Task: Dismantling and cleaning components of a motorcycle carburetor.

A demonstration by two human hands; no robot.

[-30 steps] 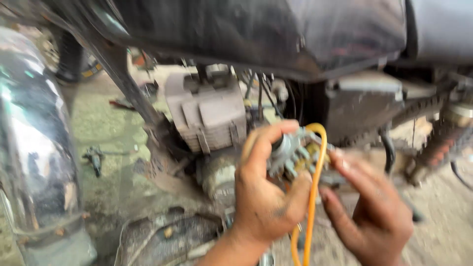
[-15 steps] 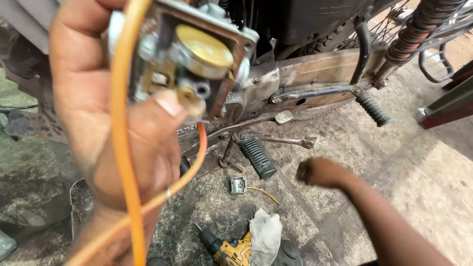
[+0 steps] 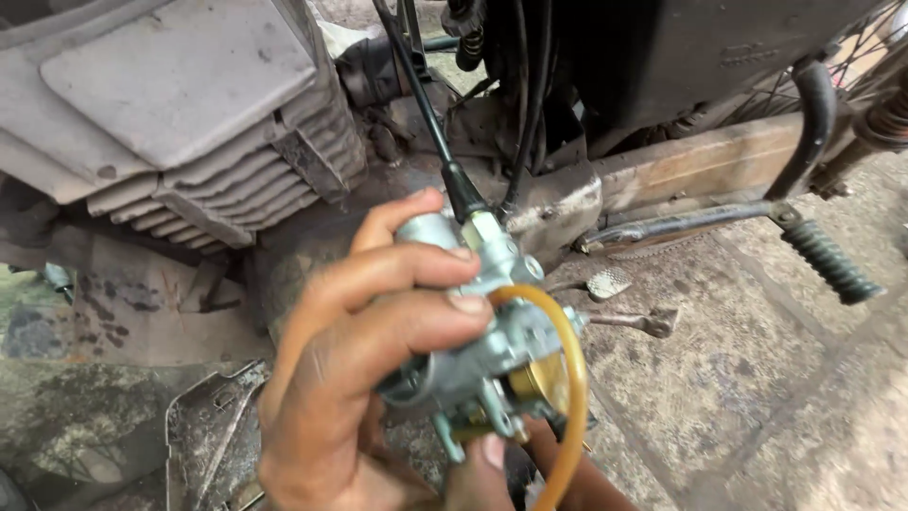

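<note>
My left hand [image 3: 359, 378] grips a small silver carburetor [image 3: 482, 350] in front of a motorcycle engine, fingers over its top and thumb under it. A yellow hose [image 3: 572, 378] loops from the carburetor's right side down out of the frame. A black cable [image 3: 445, 142] runs from the bike down into the carburetor's top. Only part of my right hand [image 3: 577, 483] shows at the bottom edge. It lies just under the carburetor and beside the hose, and its grip is hidden.
The finned grey engine cylinder [image 3: 180, 104] fills the upper left. A black ribbed footpeg [image 3: 832, 260] and a metal pedal [image 3: 605, 282] stick out at right over the dirty concrete floor. A greasy metal cover [image 3: 203, 426] lies on the ground at lower left.
The view has swung from the floor back to the engine. My left hand has turned the carburetor and brought it near the engine, and my right hand has come in under it.
</note>
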